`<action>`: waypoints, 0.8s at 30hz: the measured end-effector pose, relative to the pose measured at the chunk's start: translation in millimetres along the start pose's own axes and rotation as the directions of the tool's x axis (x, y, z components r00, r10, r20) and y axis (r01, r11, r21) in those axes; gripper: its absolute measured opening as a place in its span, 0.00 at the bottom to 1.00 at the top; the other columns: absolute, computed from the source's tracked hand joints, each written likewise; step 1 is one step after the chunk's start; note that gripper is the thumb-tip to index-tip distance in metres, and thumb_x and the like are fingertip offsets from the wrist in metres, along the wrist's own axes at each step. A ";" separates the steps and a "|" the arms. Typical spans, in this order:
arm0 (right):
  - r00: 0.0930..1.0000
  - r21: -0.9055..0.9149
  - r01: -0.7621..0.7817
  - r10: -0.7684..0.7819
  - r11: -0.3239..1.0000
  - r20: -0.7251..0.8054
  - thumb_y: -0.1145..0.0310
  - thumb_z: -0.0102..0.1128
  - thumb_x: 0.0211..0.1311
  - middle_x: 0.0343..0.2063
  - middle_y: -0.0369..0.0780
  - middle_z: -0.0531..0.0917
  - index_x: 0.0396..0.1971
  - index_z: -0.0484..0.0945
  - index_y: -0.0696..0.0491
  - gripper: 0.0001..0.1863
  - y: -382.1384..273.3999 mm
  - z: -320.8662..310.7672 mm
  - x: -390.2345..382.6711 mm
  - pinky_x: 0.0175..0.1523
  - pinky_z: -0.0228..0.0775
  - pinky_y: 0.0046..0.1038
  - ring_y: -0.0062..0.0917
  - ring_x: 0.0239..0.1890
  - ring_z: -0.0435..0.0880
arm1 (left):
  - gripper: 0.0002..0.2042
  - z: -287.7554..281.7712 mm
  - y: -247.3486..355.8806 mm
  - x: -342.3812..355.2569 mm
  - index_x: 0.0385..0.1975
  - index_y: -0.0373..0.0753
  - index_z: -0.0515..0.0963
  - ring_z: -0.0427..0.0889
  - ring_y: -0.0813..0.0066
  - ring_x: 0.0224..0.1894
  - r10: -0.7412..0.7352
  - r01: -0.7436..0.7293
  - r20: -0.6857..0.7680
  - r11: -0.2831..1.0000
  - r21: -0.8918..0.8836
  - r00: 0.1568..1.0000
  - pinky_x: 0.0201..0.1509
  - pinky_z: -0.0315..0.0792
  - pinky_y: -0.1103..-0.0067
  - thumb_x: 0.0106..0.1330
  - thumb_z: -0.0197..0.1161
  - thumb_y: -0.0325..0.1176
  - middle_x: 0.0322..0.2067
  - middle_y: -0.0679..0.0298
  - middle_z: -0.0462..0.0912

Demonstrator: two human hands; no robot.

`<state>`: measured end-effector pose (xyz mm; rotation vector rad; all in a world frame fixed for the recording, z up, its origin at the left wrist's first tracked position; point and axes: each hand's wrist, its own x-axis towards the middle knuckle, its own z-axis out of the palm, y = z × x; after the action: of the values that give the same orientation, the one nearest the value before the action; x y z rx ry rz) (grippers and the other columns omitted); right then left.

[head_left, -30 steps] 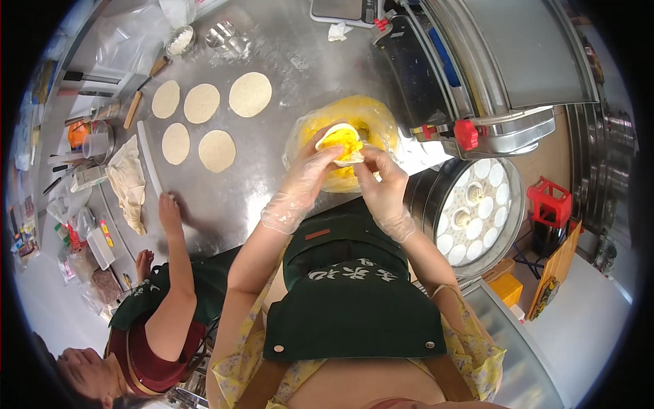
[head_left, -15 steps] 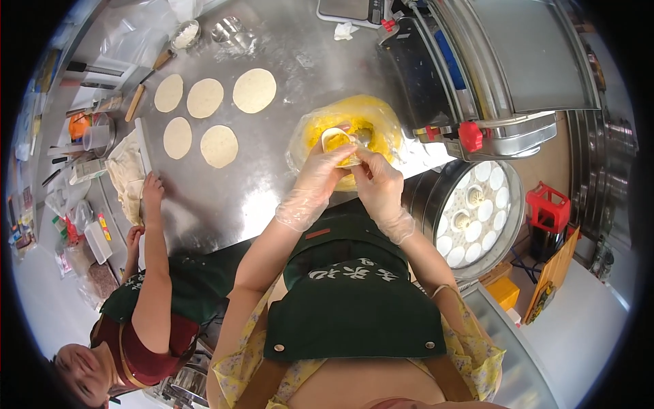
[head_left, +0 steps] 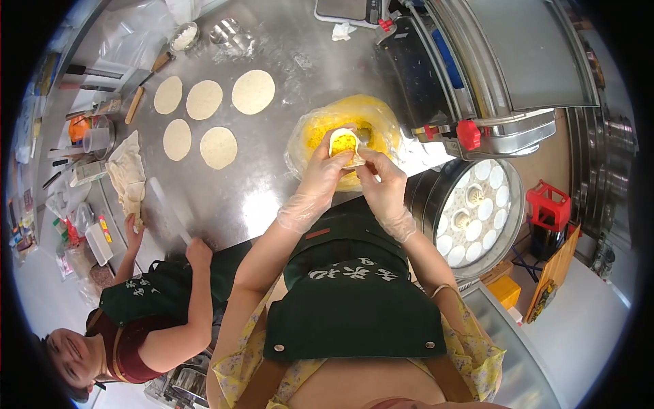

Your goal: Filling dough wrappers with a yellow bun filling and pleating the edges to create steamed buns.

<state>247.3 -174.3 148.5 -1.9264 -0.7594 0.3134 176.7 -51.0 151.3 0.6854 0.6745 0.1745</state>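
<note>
My left hand [head_left: 317, 178], in a clear plastic glove, cups a round dough wrapper [head_left: 333, 146] with crumbly yellow filling [head_left: 345, 143] inside. The gloved fingers of my right hand [head_left: 383, 184] pinch the wrapper's right edge. The wrapper is open at the top, its pale rim raised around the filling. Just beyond and partly beneath my hands sits a bowl lined with a clear plastic bag [head_left: 296, 140], holding more of the yellow filling. Several flat dough rounds [head_left: 253, 92] lie on the steel table [head_left: 286, 68] to the left.
At right stands a round steamer [head_left: 514, 204] with several white discs, beside a metal machine with red knobs [head_left: 469, 135]. At left a co-worker [head_left: 163, 300] touches a long dough piece [head_left: 126, 177] and grips a long pale stick [head_left: 169, 210]. A scale [head_left: 344, 9] stands far back.
The wrapper has tipped so more yellow filling shows, while both my hands stay close to the same place. The co-worker has drawn the pale stick nearer, away from the dough piece.
</note>
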 end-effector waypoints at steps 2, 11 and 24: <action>1.000 0.034 0.007 -0.006 0.999 -0.025 0.82 0.64 0.55 0.30 0.41 0.85 0.42 0.81 0.59 0.13 -1.5 0.2 -0.3 0.37 0.76 0.22 0.22 0.28 0.84 | 0.17 -0.3 3.6 1.4 0.59 0.39 0.70 0.74 0.72 0.57 -0.002 0.002 0.030 1.000 -0.022 1.000 0.56 0.74 0.72 0.70 0.54 0.26 0.55 0.62 0.73; 0.997 0.066 0.053 -0.048 0.996 -0.067 0.83 0.65 0.53 0.29 0.43 0.85 0.38 0.80 0.59 0.11 -6.5 0.7 -3.1 0.34 0.76 0.23 0.23 0.26 0.84 | 0.12 7.9 10.4 -0.5 0.50 0.39 0.77 0.78 0.68 0.53 -0.077 0.061 -0.099 0.986 -0.154 0.992 0.57 0.74 0.67 0.69 0.57 0.27 0.49 0.59 0.79; 0.975 -0.114 0.211 -0.201 0.971 0.093 0.83 0.66 0.53 0.27 0.39 0.85 0.43 0.79 0.57 0.16 -1.6 -11.0 3.8 0.35 0.77 0.22 0.21 0.27 0.85 | 0.14 -1.6 22.6 -4.1 0.54 0.38 0.75 0.74 0.75 0.57 -0.012 -0.014 0.113 0.974 0.226 0.994 0.62 0.69 0.77 0.70 0.54 0.27 0.54 0.63 0.76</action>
<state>255.3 -179.3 155.5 -1.9388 -1.0454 0.2210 174.0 -34.3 166.9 0.9084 0.5892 0.0587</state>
